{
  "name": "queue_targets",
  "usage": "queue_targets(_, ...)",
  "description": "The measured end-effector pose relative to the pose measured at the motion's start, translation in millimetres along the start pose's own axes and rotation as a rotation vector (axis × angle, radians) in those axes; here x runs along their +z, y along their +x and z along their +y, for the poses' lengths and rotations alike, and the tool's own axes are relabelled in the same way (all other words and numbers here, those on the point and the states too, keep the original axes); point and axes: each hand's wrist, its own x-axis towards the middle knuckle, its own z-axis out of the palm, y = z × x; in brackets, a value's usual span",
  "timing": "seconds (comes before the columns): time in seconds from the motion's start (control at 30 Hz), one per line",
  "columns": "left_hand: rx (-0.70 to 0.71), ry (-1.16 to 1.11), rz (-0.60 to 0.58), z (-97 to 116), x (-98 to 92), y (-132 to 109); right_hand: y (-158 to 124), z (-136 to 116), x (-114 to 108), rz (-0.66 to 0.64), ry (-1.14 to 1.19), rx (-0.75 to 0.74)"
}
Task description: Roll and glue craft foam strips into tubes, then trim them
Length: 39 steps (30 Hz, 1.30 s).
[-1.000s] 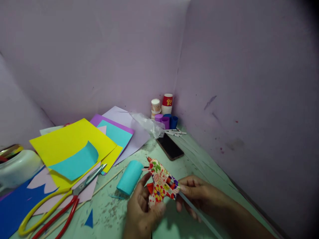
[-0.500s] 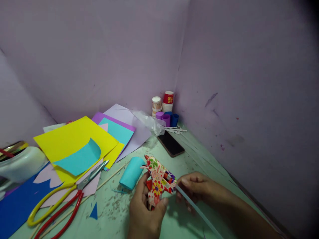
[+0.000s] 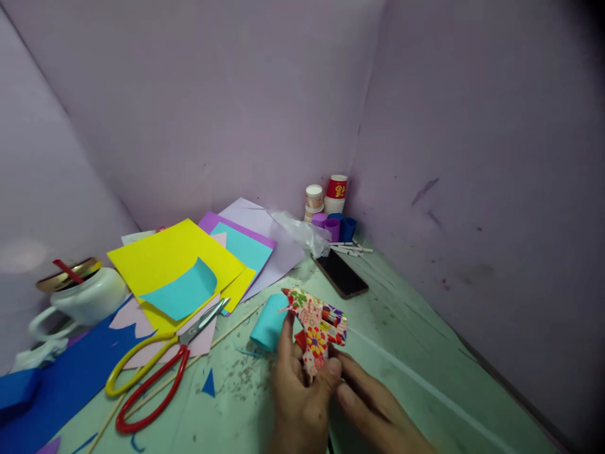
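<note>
My left hand [image 3: 302, 394] is wrapped round the handle of a flower-patterned hot glue gun [image 3: 317, 334], whose red-tipped nozzle points up and left. A long translucent glue stick [image 3: 425, 388] runs from the gun's rear end toward the lower right, blurred. My right hand [image 3: 373, 403] is closed at the lower end of the handle, against my left thumb; what its fingertips pinch is hidden. Just behind the gun lies a rolled light-blue paper tube [image 3: 268, 323], partly covered by my left fingers.
Scissors [image 3: 182, 340] with yellow and red handles lie on the left, near yellow paper [image 3: 174, 252], blue paper [image 3: 80, 378] and a thin wooden stick [image 3: 236, 326]. A white mug-like container [image 3: 92, 296] stands far left. Behind are a phone [image 3: 341, 274], plastic bag [image 3: 302, 232] and paper cups [image 3: 335, 195].
My right hand has left the glue stick at the gun's rear and moved down to the handle's lower end. The view has shifted left, and the gun remains in my left hand.
</note>
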Motion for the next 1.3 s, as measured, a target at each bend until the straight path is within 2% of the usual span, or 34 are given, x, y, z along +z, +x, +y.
queue_targets(0.07, 0.050, 0.058, -0.005, 3, 1.2, -4, 14, -9, 10, -0.090, 0.079, -0.002)
queue_targets(0.13, 0.108, 0.185, -0.028, 6, 1.1, -7, 23, -14, 14, -0.112, 0.112, -0.026)
queue_targets(0.27, 0.191, 0.479, -0.166, 11, -6.1, -14, 27, -11, 13, -0.019, 0.101, -0.034)
queue_targets(0.37, 0.311, 0.689, -0.283, 21, -21.2, -11, 29, -9, 8, 0.073, 0.113, -0.035)
queue_targets(0.43, 0.415, 0.837, -0.203, 31, -34.5, -2, 35, -11, 2, 0.124, 0.093, -0.060)
queue_targets(0.5, 0.457, 1.024, 0.005, 40, -46.3, 14, 44, -14, -5, 0.150, 0.047, -0.104)
queue_targets(0.57, 0.377, 1.309, 0.120, 45, -52.8, 34, 58, -13, -12, 0.172, -0.012, -0.150)
queue_targets(0.6, 0.292, 1.437, 0.121, 45, -53.4, 43, 65, -10, -15, 0.185, -0.030, -0.173)
queue_targets(0.67, 0.200, 1.552, 0.087, 42, -50.3, 58, 77, 0, -18, 0.210, -0.041, -0.202)
queue_targets(0.8, 0.143, 1.632, 0.026, 30, -40.4, 70, 84, 15, -20, 0.197, -0.050, -0.201)
queue_targets(0.9, 0.125, 1.667, -0.008, 32, -41.9, 66, 76, 10, -20, 0.181, -0.053, -0.187)
queue_targets(1.0, 0.139, 1.704, -0.042, 43, -52.9, 53, 67, -2, -17, 0.183, -0.034, -0.170)
queue_targets(1.1, 0.331, 1.769, -0.064, 45, -66.9, 36, 64, -5, -5, 0.127, 0.002, -0.100)
queue_targets(1.2, 0.559, 1.758, -0.061, 31, -76.3, 19, 65, 6, 12, 0.022, 0.072, 0.020)
queue_targets(1.3, 0.571, 1.596, -0.101, 17, -79.3, 8, 66, 18, 24, 0.011, 0.138, 0.083)
